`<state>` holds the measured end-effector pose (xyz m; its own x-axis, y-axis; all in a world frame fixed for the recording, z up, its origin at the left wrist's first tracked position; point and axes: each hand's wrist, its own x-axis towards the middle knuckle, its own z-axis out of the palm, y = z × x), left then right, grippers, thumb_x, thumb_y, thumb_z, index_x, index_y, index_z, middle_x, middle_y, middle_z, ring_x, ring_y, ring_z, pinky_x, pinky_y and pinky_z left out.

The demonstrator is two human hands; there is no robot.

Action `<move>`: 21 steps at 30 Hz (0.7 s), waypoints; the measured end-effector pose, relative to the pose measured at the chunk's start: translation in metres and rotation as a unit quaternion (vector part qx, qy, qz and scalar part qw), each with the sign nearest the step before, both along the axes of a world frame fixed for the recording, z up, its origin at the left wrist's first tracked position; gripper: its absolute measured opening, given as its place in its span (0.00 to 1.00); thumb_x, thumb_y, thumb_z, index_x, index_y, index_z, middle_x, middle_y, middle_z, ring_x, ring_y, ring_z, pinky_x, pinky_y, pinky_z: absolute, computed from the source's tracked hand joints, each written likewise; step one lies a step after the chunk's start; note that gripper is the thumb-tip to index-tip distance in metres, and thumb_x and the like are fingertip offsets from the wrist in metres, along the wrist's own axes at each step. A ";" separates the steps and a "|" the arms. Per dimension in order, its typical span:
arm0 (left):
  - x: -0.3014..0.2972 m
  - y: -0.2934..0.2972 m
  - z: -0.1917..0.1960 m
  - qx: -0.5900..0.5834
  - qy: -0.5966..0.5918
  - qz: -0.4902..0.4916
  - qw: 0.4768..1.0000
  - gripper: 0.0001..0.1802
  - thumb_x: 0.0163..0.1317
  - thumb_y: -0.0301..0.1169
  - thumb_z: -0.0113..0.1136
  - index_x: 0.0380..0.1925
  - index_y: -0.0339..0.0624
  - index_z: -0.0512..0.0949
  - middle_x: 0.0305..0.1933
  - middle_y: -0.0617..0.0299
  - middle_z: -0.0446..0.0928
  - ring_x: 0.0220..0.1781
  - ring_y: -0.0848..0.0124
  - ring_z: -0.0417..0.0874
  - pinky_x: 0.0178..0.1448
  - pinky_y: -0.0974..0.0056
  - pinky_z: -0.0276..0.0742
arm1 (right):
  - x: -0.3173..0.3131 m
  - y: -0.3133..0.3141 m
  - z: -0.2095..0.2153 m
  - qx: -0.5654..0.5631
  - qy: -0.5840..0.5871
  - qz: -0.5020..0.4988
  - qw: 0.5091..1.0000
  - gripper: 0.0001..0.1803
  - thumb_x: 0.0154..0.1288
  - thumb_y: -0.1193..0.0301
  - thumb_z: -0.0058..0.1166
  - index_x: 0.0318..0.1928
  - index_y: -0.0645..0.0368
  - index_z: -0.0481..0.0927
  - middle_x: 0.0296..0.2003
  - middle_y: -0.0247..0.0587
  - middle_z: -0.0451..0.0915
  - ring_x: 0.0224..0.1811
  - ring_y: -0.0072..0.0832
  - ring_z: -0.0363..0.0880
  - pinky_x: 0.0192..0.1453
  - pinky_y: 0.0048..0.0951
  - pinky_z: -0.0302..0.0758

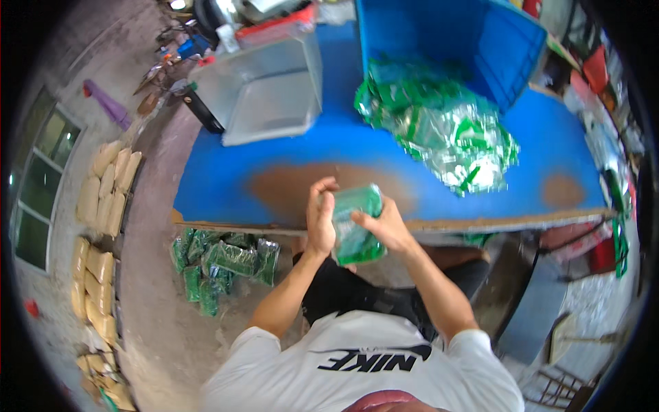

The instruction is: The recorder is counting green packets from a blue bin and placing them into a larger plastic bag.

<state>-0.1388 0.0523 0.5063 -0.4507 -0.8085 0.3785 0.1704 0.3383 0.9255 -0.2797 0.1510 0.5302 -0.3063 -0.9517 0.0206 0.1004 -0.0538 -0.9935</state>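
Observation:
A green and clear plastic packet (pixel 358 237) is held in front of me, just off the table's near edge. My right hand (pixel 390 225) grips it from the right, thumb laid across its face. Against its left side rests my left hand (pixel 320 218), thumb pointing up and the fingers partly behind the packet. What lies inside the packet is too blurred to make out. On the table beyond, a loose heap of green and clear plastic bags (pixel 446 137) spills from a blue crate (pixel 511 58) tipped on its side.
A blue-topped table (pixel 226 185) with worn brown patches spans ahead. A translucent plastic bin (pixel 274 103) lies at its left, beside a black cylinder (pixel 200 110). Several filled green packets (pixel 230 261) are piled on the floor at left. Tan sacks (pixel 103 185) line the wall.

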 end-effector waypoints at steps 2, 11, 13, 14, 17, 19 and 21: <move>-0.003 0.001 -0.008 0.017 0.009 0.025 1.000 0.21 0.75 0.44 0.52 0.54 0.37 0.75 0.51 0.59 0.75 0.52 0.71 0.74 0.59 0.64 0.70 | 0.002 0.003 -0.024 -0.001 -0.034 0.002 0.999 0.33 0.59 0.62 0.70 0.60 0.65 0.75 0.52 0.44 0.82 0.54 0.30 0.80 0.60 0.35 0.77; 0.002 -0.008 0.004 -0.042 -0.045 0.079 0.995 0.23 0.71 0.43 0.60 0.55 0.34 0.73 0.53 0.48 0.76 0.58 0.57 0.77 0.64 0.54 0.70 | 0.024 -0.006 -0.022 0.030 -0.098 -0.020 0.995 0.27 0.61 0.71 0.69 0.60 0.63 0.76 0.52 0.39 0.81 0.51 0.27 0.80 0.56 0.33 0.77; 0.004 -0.010 0.010 -0.041 -0.033 0.084 0.995 0.24 0.71 0.43 0.60 0.55 0.34 0.73 0.53 0.48 0.76 0.58 0.57 0.77 0.65 0.54 0.70 | 0.027 -0.009 -0.013 0.025 -0.066 -0.023 0.997 0.28 0.61 0.71 0.69 0.60 0.63 0.76 0.52 0.40 0.81 0.51 0.28 0.80 0.56 0.33 0.77; 0.007 -0.011 0.010 -0.046 -0.029 0.081 0.995 0.24 0.71 0.43 0.60 0.55 0.34 0.73 0.53 0.48 0.76 0.58 0.56 0.77 0.65 0.54 0.70 | 0.029 -0.012 -0.008 0.012 -0.044 -0.033 0.998 0.28 0.61 0.71 0.69 0.61 0.63 0.75 0.51 0.40 0.81 0.51 0.28 0.80 0.56 0.33 0.77; 0.025 0.004 0.053 -0.108 0.028 0.110 0.988 0.23 0.69 0.40 0.61 0.54 0.33 0.73 0.55 0.49 0.76 0.60 0.54 0.77 0.66 0.53 0.70 | 0.000 -0.015 -0.021 0.054 -0.081 -0.099 0.990 0.29 0.64 0.64 0.65 0.63 0.60 0.74 0.53 0.41 0.80 0.53 0.34 0.79 0.57 0.37 0.77; 0.082 0.032 0.112 -0.171 0.130 0.051 0.975 0.18 0.67 0.34 0.60 0.51 0.33 0.77 0.53 0.55 0.77 0.57 0.59 0.78 0.63 0.57 0.73 | -0.044 -0.018 -0.047 0.041 -0.207 -0.106 0.972 0.31 0.70 0.55 0.56 0.65 0.62 0.72 0.55 0.43 0.81 0.55 0.38 0.81 0.60 0.42 0.79; 0.101 0.070 0.155 -0.260 0.371 0.024 0.891 0.18 0.68 0.33 0.59 0.53 0.32 0.76 0.53 0.53 0.78 0.55 0.61 0.80 0.61 0.57 0.76 | -0.077 -0.019 -0.073 -0.056 -0.299 -0.090 0.949 0.35 0.69 0.45 0.55 0.63 0.60 0.74 0.52 0.47 0.82 0.52 0.42 0.83 0.58 0.47 0.82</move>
<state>-0.0380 0.1219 0.6611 0.1105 -0.4485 0.8869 0.6441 0.7120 0.2798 -0.3569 0.1318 0.4569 -0.4517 -0.8853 -0.1103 0.6228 -0.2244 -0.7495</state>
